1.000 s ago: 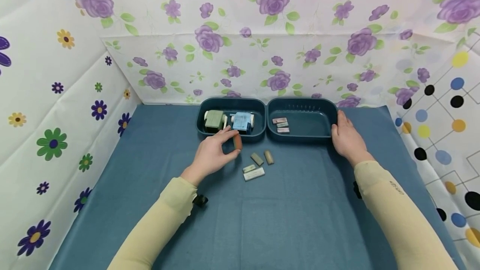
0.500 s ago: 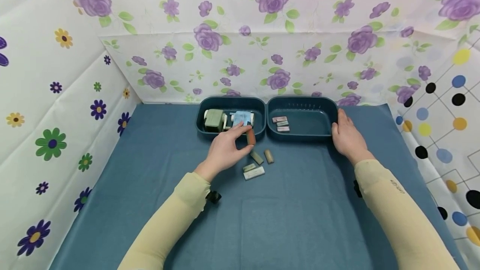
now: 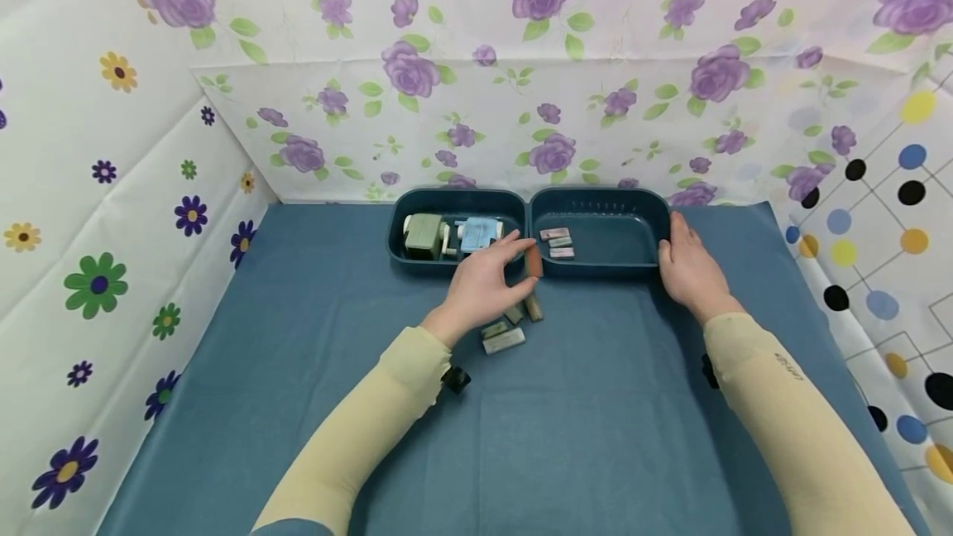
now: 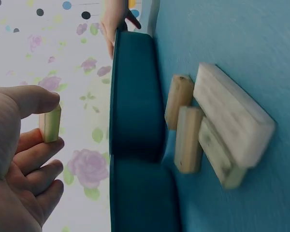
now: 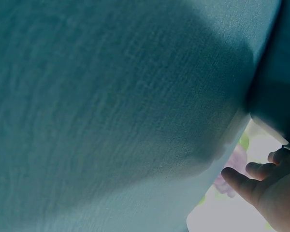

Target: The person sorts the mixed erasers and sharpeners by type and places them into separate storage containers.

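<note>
My left hand pinches a small block between thumb and fingertips, close over the near rim where two dark teal trays meet. The block looks orange in the head view; the left wrist view shows a pale green face on the block. My right hand rests with extended fingers against the outer end of the right tray. In that tray lie 3 small pinkish and greenish blocks. Below my left hand, several loose blocks lie on the cloth, including a long whitish block and a tan block.
The left tray holds a green toy vehicle and a light blue toy vehicle. Both trays stand at the back of the blue-cloth table, against a flowered backdrop. Patterned sheets close off both sides.
My left hand has carried the pinched block rightward, from in front of the left tray to the join of the two trays. My right hand stays at the right tray's end.
</note>
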`<state>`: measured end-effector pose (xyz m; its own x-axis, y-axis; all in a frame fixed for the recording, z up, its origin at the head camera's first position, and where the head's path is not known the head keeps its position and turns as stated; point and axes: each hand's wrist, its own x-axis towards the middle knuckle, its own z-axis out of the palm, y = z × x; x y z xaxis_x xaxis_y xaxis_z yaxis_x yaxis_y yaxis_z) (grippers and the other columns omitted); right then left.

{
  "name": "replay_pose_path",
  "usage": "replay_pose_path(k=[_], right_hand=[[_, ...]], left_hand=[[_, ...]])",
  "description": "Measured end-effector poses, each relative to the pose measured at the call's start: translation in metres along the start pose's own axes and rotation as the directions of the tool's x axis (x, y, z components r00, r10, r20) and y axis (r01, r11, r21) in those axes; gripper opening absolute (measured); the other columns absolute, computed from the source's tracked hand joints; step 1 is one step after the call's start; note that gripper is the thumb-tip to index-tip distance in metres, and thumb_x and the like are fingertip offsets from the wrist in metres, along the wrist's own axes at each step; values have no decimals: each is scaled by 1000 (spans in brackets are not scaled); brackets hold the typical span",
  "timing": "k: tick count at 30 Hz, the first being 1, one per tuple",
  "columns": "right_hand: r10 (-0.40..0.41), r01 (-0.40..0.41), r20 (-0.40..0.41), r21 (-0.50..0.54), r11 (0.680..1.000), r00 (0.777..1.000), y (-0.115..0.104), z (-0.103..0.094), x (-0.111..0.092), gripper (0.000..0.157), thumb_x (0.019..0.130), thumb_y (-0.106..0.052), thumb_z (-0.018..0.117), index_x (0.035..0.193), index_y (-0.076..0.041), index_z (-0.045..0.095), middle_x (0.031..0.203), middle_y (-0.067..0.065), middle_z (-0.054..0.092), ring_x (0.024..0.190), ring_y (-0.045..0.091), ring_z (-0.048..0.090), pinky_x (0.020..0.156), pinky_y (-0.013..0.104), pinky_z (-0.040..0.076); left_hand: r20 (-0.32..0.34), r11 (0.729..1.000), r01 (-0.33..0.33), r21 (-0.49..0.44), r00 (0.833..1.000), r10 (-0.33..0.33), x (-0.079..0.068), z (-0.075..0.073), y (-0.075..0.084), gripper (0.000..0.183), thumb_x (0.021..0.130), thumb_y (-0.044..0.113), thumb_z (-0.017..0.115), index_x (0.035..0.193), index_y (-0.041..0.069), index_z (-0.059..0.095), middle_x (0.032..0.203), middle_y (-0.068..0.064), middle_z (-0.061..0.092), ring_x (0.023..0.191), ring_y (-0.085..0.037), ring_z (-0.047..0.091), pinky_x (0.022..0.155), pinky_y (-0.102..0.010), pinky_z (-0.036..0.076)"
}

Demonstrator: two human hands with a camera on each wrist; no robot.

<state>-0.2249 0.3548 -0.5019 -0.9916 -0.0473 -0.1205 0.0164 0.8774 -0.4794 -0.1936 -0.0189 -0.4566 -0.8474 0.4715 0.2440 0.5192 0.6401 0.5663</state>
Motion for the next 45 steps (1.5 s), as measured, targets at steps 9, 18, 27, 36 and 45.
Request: replay_pose_path(k=[9, 18, 27, 36, 45], right_hand=[[0, 0, -11, -12, 1000, 1000, -1, 0, 1, 68, 118, -34, 19, 170, -3, -13, 176, 26, -7, 159, 54, 5, 124, 72, 14], [-3, 3, -13, -3, 1000, 1000, -1, -1, 0, 68, 118, -33, 20, 170, -3, -12, 176, 26, -7, 159, 53, 5, 124, 72, 14], [-6, 6, -3, -10, 1000, 1000, -1, -1, 0, 70, 117, -41, 13, 169, -3, -13, 176, 25, -9, 160, 53, 4, 124, 71, 14], [-6, 6, -3, -18, 1000, 1000, 1, 0, 1, 70, 117, -41, 13, 169, -4, -14, 176, 25, -10, 160, 53, 4, 124, 72, 14], [-6, 6, 0, -13, 1000, 1000, 0, -1, 0, 69, 118, -37, 18, 169, -4, -14, 176, 24, -10, 159, 53, 3, 123, 73, 14]], left_hand=[[40, 998, -34, 51, 999, 32, 21, 10, 11, 59, 103, 33, 75, 159, 28, 55, 162, -8, 52, 58, -17, 63, 44, -28, 31], [67, 996, -13, 84, 998, 8, 30, 16, 15, 60, 104, 36, 73, 160, 34, 52, 164, -9, 49, 39, -13, 45, 41, -27, 31], [75, 995, 30, 95, 997, -37, 43, 22, 11, 54, 103, 35, 73, 155, 25, 60, 162, -9, 51, 40, -13, 44, 41, -26, 29], [72, 985, 59, 164, 995, -71, 59, 29, 11, 50, 104, 39, 71, 150, 21, 64, 161, -10, 52, 90, -19, 75, 47, -29, 37], [89, 970, 62, 235, 992, -85, 75, 38, 12, 37, 103, 44, 72, 135, 25, 71, 153, -5, 62, 150, -21, 48, 82, -36, 61]])
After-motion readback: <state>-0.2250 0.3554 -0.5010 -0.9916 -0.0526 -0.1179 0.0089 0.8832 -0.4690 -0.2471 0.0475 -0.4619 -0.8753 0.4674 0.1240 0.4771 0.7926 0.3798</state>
